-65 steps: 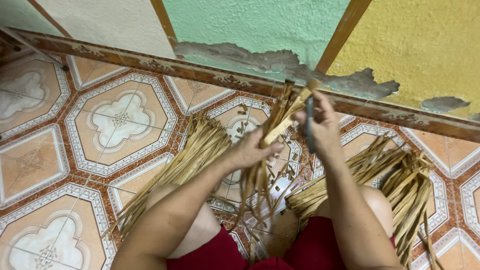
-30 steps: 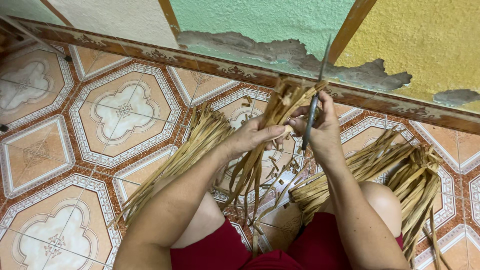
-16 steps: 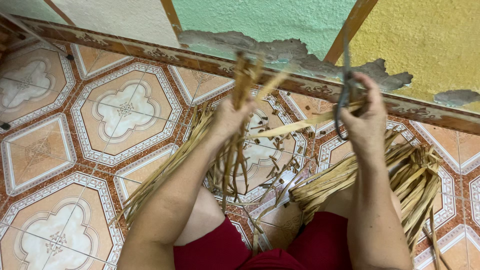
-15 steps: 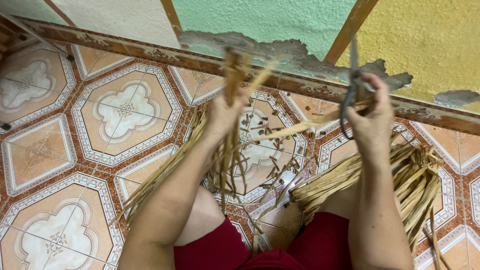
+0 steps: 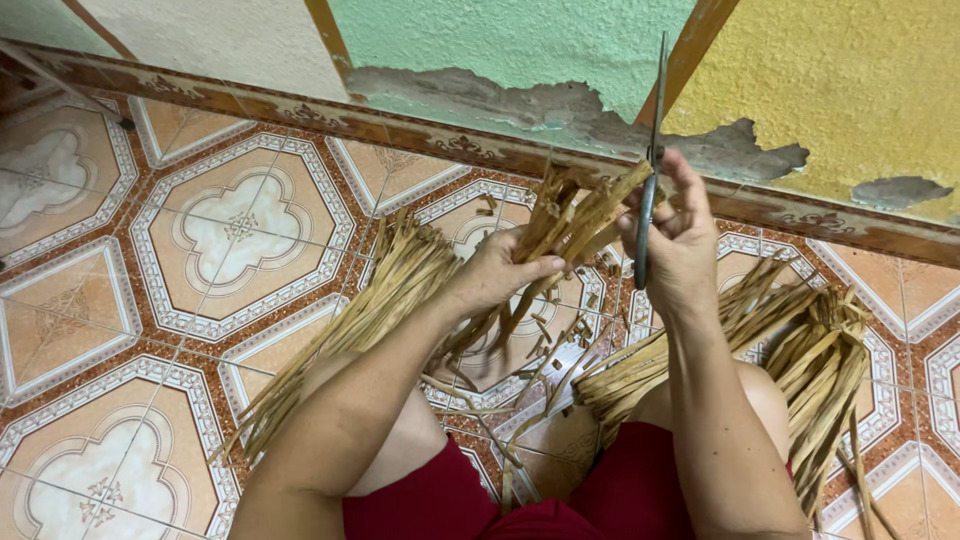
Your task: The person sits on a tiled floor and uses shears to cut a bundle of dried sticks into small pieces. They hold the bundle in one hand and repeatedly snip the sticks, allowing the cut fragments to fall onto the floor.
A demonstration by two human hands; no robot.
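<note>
My left hand (image 5: 497, 272) grips a small bunch of dry tan leaf strips (image 5: 560, 215), their upper ends fanned out and the lower ends hanging toward my knees. My right hand (image 5: 678, 235) is closed on a long thin metal blade (image 5: 652, 150) that stands almost upright, its point toward the wall. The fingers of that hand also touch the upper ends of the bunch. Both hands are close together above the tiled floor.
A pile of long dry strips (image 5: 370, 310) lies on the patterned floor tiles (image 5: 240, 225) to the left, another pile (image 5: 810, 350) to the right by my knee. Short cut scraps (image 5: 575, 330) lie between my legs. A painted, peeling wall (image 5: 560, 100) runs along the far side.
My hands were spread apart with one strip drawn sideways between them; now the right hand has come back to the bunch and the blade stands upright beside it.
</note>
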